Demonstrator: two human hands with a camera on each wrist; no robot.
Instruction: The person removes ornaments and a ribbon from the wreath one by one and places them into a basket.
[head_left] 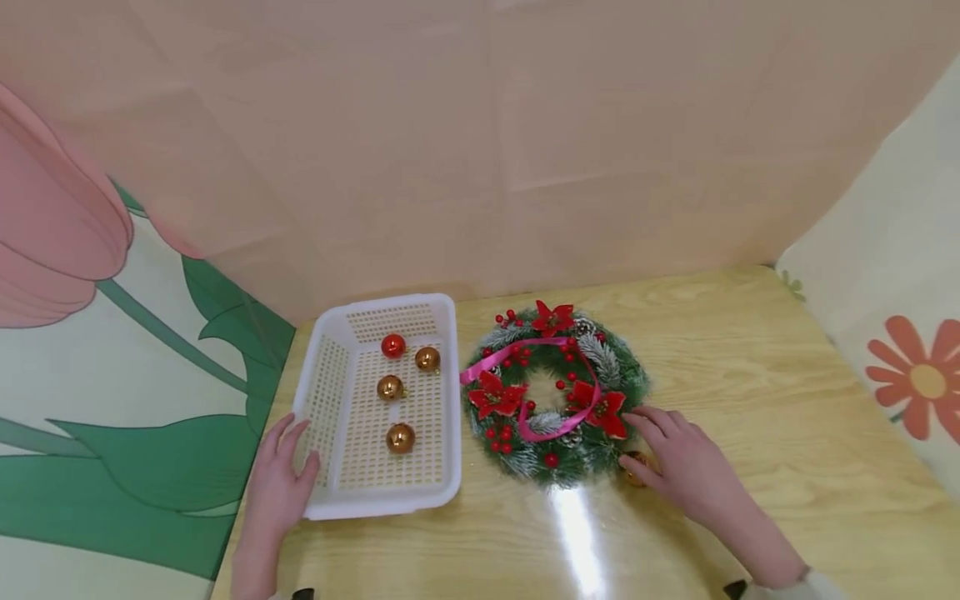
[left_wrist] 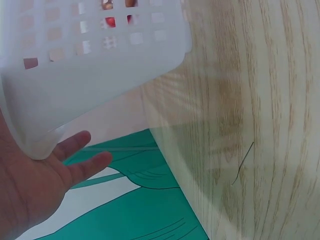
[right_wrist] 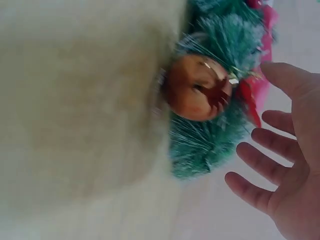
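Note:
A copper-coloured ball ornament (right_wrist: 197, 89) lies on the table against the lower right edge of the green wreath (head_left: 626, 367). Over it hovers my right hand (head_left: 686, 462), fingers spread and apart from the ball in the right wrist view. In the head view that hand covers part of the ball. The wreath carries red poinsettias (head_left: 553, 318), berries and a loose pink ribbon (head_left: 546, 433). My left hand (head_left: 279, 479) rests at the near left corner of the white plastic basket (head_left: 382, 505), touching its rim with extended fingers. Inside the basket are a red ball (head_left: 393, 346) and several copper-coloured balls (head_left: 401, 437).
The wooden table (head_left: 757, 400) extends to the right of the wreath. Behind it hangs a plain beige cloth (head_left: 495, 150). A thin dark strand (left_wrist: 243, 164) lies on the wood near the basket. Floral cloth (head_left: 150, 492) covers the left side.

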